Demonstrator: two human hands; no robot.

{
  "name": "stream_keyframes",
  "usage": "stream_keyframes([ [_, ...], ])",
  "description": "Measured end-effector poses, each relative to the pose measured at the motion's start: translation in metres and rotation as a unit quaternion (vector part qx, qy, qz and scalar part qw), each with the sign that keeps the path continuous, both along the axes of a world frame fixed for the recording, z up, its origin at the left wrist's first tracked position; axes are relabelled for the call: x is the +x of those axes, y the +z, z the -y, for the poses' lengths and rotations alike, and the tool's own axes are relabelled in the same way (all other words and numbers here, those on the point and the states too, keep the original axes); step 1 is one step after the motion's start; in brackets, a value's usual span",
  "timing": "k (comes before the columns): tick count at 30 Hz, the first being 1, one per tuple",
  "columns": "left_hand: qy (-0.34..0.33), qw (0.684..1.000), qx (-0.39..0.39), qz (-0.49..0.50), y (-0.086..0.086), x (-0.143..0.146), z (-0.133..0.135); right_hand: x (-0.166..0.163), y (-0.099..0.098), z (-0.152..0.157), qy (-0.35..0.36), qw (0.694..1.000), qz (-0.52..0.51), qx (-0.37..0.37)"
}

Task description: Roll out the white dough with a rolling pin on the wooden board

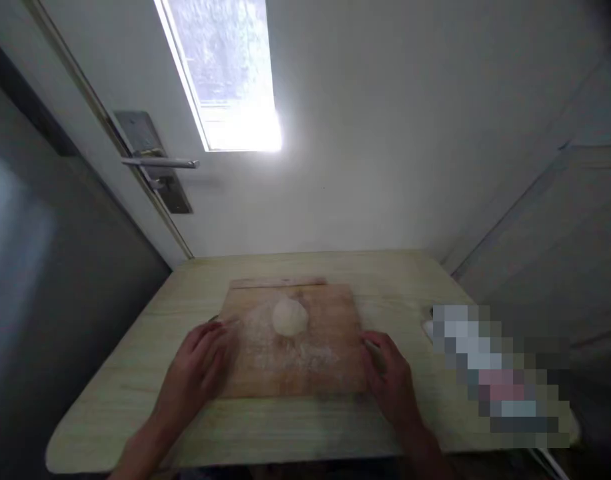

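Observation:
A wooden board lies on the table, its surface dusted with white flour. A pale, round ball of dough rests on the board, a little left of its middle. My left hand is at the board's left edge, fingers curled over it and slightly blurred. At the opposite edge, my right hand grips the board's side with bent fingers. Neither hand touches the dough. Loose flour is spread in front of the ball and to its left.
A long, thin wooden piece runs along the board's back edge. The light wood table meets a white door with a metal handle and a bright window pane. A pixelated object lies at the right, with a cable below.

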State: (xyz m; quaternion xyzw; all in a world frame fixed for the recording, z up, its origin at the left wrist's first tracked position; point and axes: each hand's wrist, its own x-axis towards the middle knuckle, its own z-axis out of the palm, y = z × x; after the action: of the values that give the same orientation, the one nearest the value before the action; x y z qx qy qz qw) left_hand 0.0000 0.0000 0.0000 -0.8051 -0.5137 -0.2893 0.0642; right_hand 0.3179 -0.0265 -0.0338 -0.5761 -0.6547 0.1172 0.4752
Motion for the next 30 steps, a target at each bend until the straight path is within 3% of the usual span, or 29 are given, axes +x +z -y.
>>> stream_keyframes([
  [4,-0.015,1.000,0.022,-0.017,0.055,0.019,-0.043,0.000,0.001,-0.001,0.000,1.000,-0.002,0.000],
  [7,-0.042,0.998,0.023,-0.051,0.073,0.036,-0.081,-0.001,0.002,-0.002,-0.005,1.000,-0.006,0.000],
  [10,-0.078,0.991,-0.020,-0.108,0.065,0.049,-0.116,-0.001,0.002,-0.003,-0.006,1.000,-0.009,0.004],
  [13,-0.118,0.975,-0.084,-0.167,0.042,0.055,-0.138,-0.001,0.002,-0.004,-0.007,1.000,-0.006,0.007],
  [16,-0.124,0.962,-0.138,-0.199,0.019,0.054,-0.147,0.000,0.001,-0.004,-0.009,1.000,-0.002,0.013],
  [19,-0.109,0.958,-0.164,-0.207,0.007,0.049,-0.148,0.000,0.001,-0.004,-0.004,1.000,-0.002,0.004],
  [23,-0.091,0.951,-0.189,-0.227,0.006,0.045,-0.147,0.000,0.001,-0.003,0.007,1.000,-0.004,-0.011],
  [30,-0.115,0.933,-0.201,-0.275,0.018,0.047,-0.158,0.002,-0.001,-0.005,0.003,1.000,-0.012,0.012],
])
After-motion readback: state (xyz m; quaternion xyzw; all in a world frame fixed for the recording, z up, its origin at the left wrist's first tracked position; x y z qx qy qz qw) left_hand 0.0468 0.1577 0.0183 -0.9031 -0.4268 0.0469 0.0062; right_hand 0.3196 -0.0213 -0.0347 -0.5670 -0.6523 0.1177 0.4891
